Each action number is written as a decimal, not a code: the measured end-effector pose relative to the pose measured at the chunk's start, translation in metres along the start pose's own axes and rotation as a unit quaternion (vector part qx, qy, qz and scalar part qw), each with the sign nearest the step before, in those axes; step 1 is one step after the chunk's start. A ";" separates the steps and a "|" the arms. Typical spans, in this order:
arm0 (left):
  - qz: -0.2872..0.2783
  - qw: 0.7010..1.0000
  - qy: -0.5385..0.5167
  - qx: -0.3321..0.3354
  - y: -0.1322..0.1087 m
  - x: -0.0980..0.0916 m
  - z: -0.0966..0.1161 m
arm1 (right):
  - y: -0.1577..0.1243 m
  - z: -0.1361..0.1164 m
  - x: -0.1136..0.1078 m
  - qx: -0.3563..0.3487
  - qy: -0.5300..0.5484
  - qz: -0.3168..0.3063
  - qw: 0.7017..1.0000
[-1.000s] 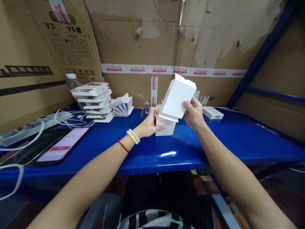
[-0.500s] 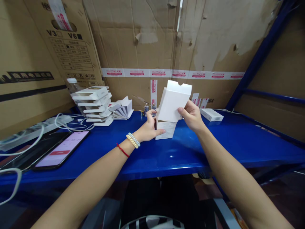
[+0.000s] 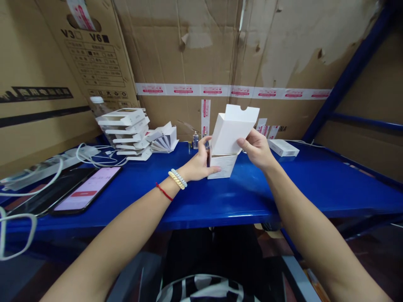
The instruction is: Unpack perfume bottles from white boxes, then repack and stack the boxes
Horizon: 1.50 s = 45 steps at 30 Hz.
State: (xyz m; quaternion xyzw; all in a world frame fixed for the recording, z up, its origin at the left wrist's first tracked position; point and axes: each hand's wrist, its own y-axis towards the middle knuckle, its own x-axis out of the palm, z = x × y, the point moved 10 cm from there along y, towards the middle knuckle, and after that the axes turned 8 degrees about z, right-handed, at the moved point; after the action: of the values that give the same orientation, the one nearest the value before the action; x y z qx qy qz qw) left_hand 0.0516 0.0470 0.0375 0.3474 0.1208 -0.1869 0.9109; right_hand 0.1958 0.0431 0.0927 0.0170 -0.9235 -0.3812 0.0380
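Observation:
My left hand (image 3: 200,162) is closed around the side of a small white box (image 3: 225,165) that stands near the middle of the blue table, thumb across its front. Right above it, a second white carton (image 3: 231,132) tilts to the right, its notched flap standing up. My right hand (image 3: 256,147) pinches this upper carton by its right side, thumb on the front face. The carton's lower edge meets the top of the lower box; whether one sits inside the other cannot be seen. Behind my left fingers stand small glass bottles (image 3: 195,140), partly hidden.
A stack of white cartons (image 3: 134,128) and a fanned bundle of white card (image 3: 165,140) stand at the back left. Further left lie a lit phone (image 3: 90,189), a power strip (image 3: 59,165) and white cables. One flat white box (image 3: 283,148) lies at right. Cardboard walls the back.
The camera view has shifted slightly, so everything sits a little higher and further right. Both hands keep their grip on the two white boxes, with little other visible difference.

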 end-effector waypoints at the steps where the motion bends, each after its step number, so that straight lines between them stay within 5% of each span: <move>1: 0.002 1.000 0.004 -0.001 0.000 -0.001 0.000 | -0.001 -0.002 0.002 -0.003 -0.002 -0.006 1.000; 7: -0.004 1.000 -0.017 -0.018 0.001 -0.001 -0.003 | -0.004 0.001 0.012 0.002 -0.026 -0.047 0.999; 11: 0.006 1.000 -0.024 -0.008 0.001 -0.003 -0.005 | -0.005 0.013 0.012 -0.005 -0.135 -0.083 0.987; 17: 0.090 0.996 0.009 0.009 0.004 -0.023 -0.004 | -0.003 0.014 0.012 -0.042 -0.216 -0.093 0.971; 24: 0.077 0.996 0.046 0.010 0.004 -0.023 0.004 | -0.001 0.023 0.005 0.009 -0.145 -0.053 0.988; 37: 0.073 0.995 0.063 -0.001 0.005 -0.027 0.007 | -0.008 0.005 0.020 -0.057 -0.146 -0.142 0.977; 45: 0.084 0.990 0.108 0.044 0.005 -0.031 0.011 | 0.000 0.031 0.005 0.087 0.014 -0.059 0.994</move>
State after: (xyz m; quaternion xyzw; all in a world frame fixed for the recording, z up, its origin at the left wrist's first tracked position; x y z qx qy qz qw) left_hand 0.0267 0.0511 0.0590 0.4138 0.1809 -0.0763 0.8889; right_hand 0.1878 0.0644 0.0713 0.0799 -0.9500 -0.3006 0.0266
